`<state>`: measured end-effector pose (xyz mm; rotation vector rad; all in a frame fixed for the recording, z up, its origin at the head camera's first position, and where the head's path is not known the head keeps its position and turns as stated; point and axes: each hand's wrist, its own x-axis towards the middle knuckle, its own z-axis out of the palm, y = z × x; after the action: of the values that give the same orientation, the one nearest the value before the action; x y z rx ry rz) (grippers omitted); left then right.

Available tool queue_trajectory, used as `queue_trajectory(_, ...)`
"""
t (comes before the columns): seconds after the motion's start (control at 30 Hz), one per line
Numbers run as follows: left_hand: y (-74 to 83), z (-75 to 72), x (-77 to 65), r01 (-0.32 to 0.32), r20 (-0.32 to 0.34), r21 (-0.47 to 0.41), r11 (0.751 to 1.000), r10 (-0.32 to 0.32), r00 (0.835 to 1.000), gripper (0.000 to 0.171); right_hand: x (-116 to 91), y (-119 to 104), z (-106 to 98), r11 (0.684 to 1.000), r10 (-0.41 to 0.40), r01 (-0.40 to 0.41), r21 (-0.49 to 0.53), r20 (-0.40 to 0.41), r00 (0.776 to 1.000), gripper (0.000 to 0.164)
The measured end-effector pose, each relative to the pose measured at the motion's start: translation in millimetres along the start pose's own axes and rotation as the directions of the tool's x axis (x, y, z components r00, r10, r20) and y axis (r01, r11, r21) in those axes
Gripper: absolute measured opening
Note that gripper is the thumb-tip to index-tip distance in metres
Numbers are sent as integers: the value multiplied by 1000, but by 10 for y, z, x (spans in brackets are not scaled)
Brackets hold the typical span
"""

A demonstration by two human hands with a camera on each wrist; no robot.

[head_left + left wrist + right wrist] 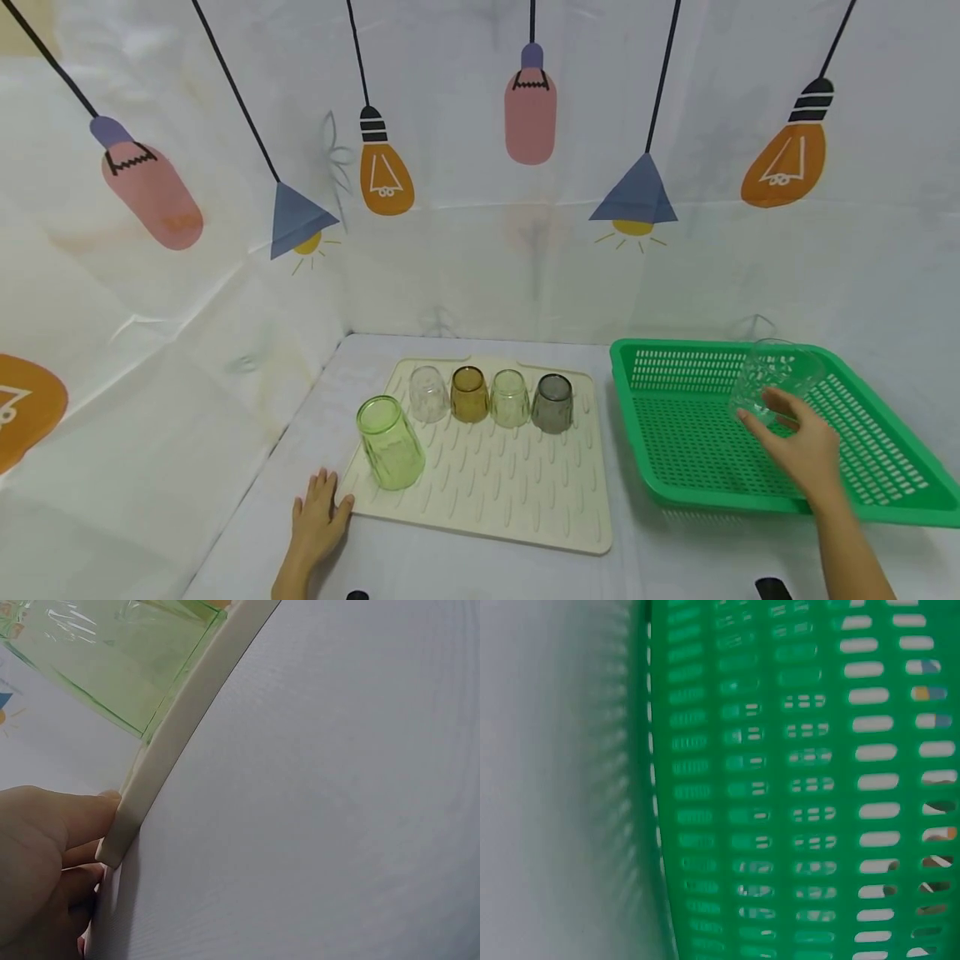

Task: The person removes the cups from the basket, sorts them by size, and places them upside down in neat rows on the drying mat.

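My right hand [802,446] is over the green plastic basket [645,467], its bent fingers and thumb spread apart. A clear glass [783,367] in the basket lies just beyond the fingertips, which overlap its lower part in the head view. My left hand [317,518] rests at the front left corner of a cream drying mat [517,508], thumb touching the mat's edge, fingers loosely extended. Beside that hand, a large light-green glass [392,446] stands upside down on the mat. In the right wrist view the basket wall hides the right hand.
Along the mat's back edge is a row of small upturned glasses: clear [428,396], amber [469,396], pale green [510,400] and grey [552,406]. A white cloth wall [465,275] with printed lamps stands behind the table. Black objects [772,588] show at the front edge.
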<state>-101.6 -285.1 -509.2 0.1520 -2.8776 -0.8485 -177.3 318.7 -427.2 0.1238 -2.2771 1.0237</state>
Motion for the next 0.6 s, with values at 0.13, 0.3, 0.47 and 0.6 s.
queue_trajectory(0.13, 6, -3, -3, -5, -9, -2, 1000, 5, 1000, 57, 83, 88, -24, 999, 32, -35, -38, -73, 997, 49)
queue_trajectory(0.3, 17, -7, -3, 5, -3, -3, 1000, -5, 1000, 57, 203, 152, -65, 992, 75, -88, -87, -138, 988, 49)
queue_trajectory(0.47, 26, -8, -2, 13, 2, 2, 1000, -13, 1000, 57, 246, 143, -109, 983, 121, -146, -113, -203, 972, 45)
queue_trajectory(0.6, 26, -7, -2, 20, 7, -2, 1000, -20, 1000, 57, 279, 124, -116, 981, 138, -173, -87, -310, 941, 48)
